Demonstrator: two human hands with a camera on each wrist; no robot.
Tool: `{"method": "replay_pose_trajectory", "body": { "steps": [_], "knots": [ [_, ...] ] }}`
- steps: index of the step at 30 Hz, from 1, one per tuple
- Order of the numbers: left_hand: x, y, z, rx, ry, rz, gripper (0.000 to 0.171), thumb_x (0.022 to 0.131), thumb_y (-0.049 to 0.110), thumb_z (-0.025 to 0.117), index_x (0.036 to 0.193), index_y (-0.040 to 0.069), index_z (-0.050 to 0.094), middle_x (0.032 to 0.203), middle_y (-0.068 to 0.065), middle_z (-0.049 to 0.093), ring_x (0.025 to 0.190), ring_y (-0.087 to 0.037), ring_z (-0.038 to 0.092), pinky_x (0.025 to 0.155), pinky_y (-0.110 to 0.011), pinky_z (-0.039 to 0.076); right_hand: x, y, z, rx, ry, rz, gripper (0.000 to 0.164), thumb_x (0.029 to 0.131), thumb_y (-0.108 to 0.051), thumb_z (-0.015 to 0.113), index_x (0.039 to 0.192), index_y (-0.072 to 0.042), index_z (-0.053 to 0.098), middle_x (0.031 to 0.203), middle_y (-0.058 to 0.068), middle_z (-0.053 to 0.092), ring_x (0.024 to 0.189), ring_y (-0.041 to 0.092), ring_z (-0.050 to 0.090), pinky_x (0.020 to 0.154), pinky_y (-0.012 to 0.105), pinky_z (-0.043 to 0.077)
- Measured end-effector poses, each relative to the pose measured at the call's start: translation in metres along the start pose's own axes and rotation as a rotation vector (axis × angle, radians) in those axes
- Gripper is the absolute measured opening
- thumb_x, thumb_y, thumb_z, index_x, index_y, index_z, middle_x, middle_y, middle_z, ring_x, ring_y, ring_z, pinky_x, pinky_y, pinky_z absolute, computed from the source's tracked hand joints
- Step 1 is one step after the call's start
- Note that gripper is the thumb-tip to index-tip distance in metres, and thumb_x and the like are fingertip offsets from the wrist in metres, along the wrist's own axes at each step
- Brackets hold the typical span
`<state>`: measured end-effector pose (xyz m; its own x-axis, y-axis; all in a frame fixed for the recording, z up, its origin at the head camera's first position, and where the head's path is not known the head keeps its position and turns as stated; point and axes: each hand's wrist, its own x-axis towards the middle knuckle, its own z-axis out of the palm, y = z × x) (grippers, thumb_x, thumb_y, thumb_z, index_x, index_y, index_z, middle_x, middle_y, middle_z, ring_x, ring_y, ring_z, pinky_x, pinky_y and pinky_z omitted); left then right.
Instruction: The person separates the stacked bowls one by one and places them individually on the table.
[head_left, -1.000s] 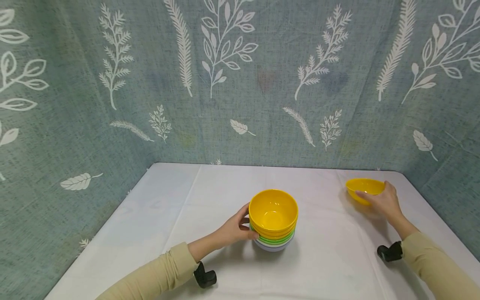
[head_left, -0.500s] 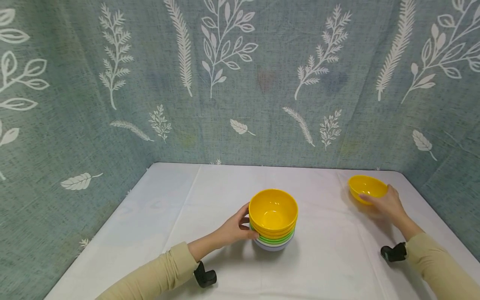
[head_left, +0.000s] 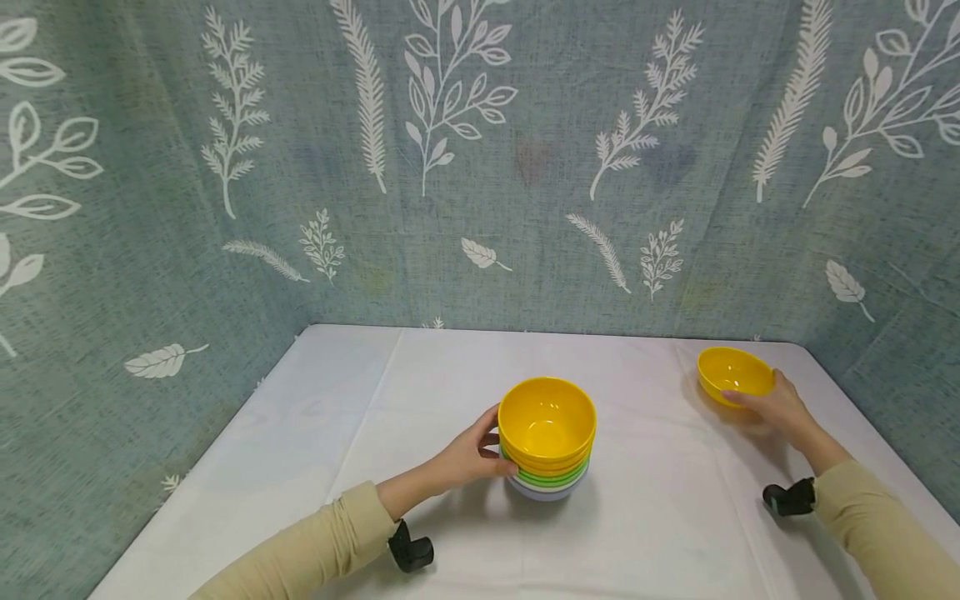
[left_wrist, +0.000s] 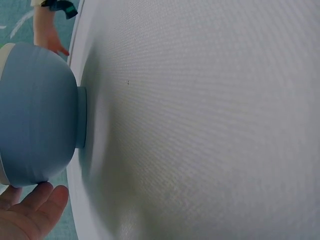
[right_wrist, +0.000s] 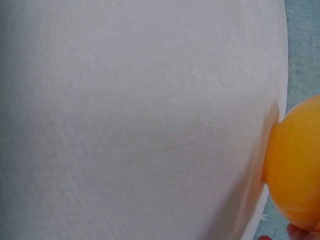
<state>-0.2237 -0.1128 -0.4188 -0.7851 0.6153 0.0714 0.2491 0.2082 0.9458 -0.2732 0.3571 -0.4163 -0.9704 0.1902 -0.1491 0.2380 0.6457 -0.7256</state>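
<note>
A stack of nested bowls (head_left: 546, 433) stands upright mid-table, yellow on top, then green, white and a pale blue bowl (left_wrist: 42, 115) at the bottom. My left hand (head_left: 468, 458) holds the stack by its left side, thumb toward the front and fingers reaching round behind. At the table's far right is a single yellow bowl (head_left: 723, 367), its opening up. My right hand (head_left: 780, 408) grips that bowl at its right side, thumb at the near rim. In the right wrist view the yellow bowl's (right_wrist: 297, 160) foot meets the cloth, and only fingertips (right_wrist: 296, 232) show below it.
White cloth covers the table (head_left: 420, 375). Behind it and along both sides hangs a grey-green curtain (head_left: 480, 167) with white leaf prints. A black wrist camera (head_left: 411, 548) sits under the left sleeve, another black camera (head_left: 787, 498) under the right.
My right hand has shifted the single yellow bowl slightly right and back, and the bowl now sits more level. My left hand and the stack have stayed in place.
</note>
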Motion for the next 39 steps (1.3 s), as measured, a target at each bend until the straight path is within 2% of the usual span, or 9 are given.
{"method": "replay_pose_trajectory", "body": {
  "steps": [5, 9, 13, 15, 17, 21, 30, 39],
  "knots": [
    [0.000, -0.001, -0.001, -0.001, -0.003, -0.003, 0.088, 0.077, 0.039, 0.071, 0.146, 0.020, 0.019, 0.144, -0.008, 0.033, 0.118, -0.026, 0.047, 0.089, -0.028, 0.046, -0.001, -0.003, -0.001, 0.019, -0.020, 0.032, 0.111, 0.082, -0.050, 0.059, 0.137, 0.016, -0.011, 0.138, 0.041, 0.004, 0.122, 0.052, 0.018, 0.103, 0.061, 0.020],
    [-0.001, 0.000, 0.000, -0.006, -0.005, -0.005, 0.088, 0.078, 0.039, 0.070, 0.146, 0.019, 0.018, 0.144, -0.011, 0.032, 0.117, -0.027, 0.047, 0.090, -0.031, 0.046, -0.004, -0.005, -0.005, 0.054, -0.014, 0.088, 0.125, 0.074, -0.059, 0.063, 0.137, 0.008, -0.021, 0.141, 0.038, -0.012, 0.125, 0.054, 0.010, 0.102, 0.064, 0.015],
    [-0.001, 0.000, 0.001, 0.019, -0.011, 0.021, 0.087, 0.080, 0.040, 0.069, 0.146, 0.018, 0.017, 0.143, -0.013, 0.032, 0.116, -0.026, 0.048, 0.090, -0.032, 0.047, -0.008, -0.009, -0.009, 0.068, 0.001, 0.094, 0.128, 0.071, -0.063, 0.064, 0.138, 0.002, -0.023, 0.143, 0.033, -0.019, 0.127, 0.054, 0.004, 0.099, 0.068, 0.013],
    [-0.001, 0.001, 0.001, 0.027, -0.010, 0.031, 0.087, 0.080, 0.040, 0.068, 0.146, 0.017, 0.017, 0.143, -0.014, 0.032, 0.116, -0.026, 0.048, 0.090, -0.033, 0.047, -0.013, -0.014, -0.010, 0.061, 0.007, 0.064, 0.123, 0.075, -0.059, 0.063, 0.139, 0.002, -0.022, 0.143, 0.033, -0.019, 0.128, 0.054, 0.002, 0.099, 0.068, 0.012],
    [-0.001, 0.002, 0.001, 0.018, -0.012, 0.021, 0.087, 0.080, 0.040, 0.069, 0.146, 0.018, 0.017, 0.143, -0.013, 0.032, 0.116, -0.026, 0.048, 0.090, -0.032, 0.047, -0.017, -0.019, -0.011, 0.046, -0.008, 0.018, 0.119, 0.078, -0.057, 0.061, 0.138, 0.004, -0.022, 0.142, 0.033, -0.021, 0.128, 0.055, -0.001, 0.100, 0.068, 0.009],
    [-0.002, 0.004, -0.001, -0.012, -0.016, -0.010, 0.087, 0.080, 0.035, 0.070, 0.147, 0.017, 0.017, 0.144, -0.012, 0.032, 0.118, -0.027, 0.047, 0.092, -0.033, 0.046, -0.028, -0.033, -0.010, 0.020, -0.010, -0.060, 0.111, 0.083, -0.049, 0.059, 0.139, 0.005, -0.020, 0.142, 0.035, -0.017, 0.127, 0.055, 0.001, 0.099, 0.068, 0.009],
    [-0.002, 0.006, -0.001, -0.017, -0.009, -0.016, 0.087, 0.080, 0.032, 0.070, 0.147, 0.016, 0.016, 0.144, -0.012, 0.032, 0.119, -0.027, 0.047, 0.092, -0.032, 0.046, -0.051, -0.070, 0.003, 0.001, -0.074, -0.220, 0.104, 0.084, -0.043, 0.062, 0.143, 0.002, -0.011, 0.145, 0.035, -0.003, 0.127, 0.054, 0.011, 0.097, 0.069, 0.018],
    [-0.003, 0.001, -0.001, -0.001, 0.003, -0.024, 0.089, 0.077, 0.042, 0.070, 0.146, 0.019, 0.019, 0.143, -0.010, 0.034, 0.118, -0.026, 0.048, 0.090, -0.029, 0.046, -0.071, -0.094, 0.026, 0.002, -0.148, -0.357, 0.100, 0.082, -0.037, 0.066, 0.147, -0.009, -0.003, 0.149, 0.028, -0.002, 0.132, 0.051, 0.006, 0.094, 0.072, 0.017]
  ]
}}
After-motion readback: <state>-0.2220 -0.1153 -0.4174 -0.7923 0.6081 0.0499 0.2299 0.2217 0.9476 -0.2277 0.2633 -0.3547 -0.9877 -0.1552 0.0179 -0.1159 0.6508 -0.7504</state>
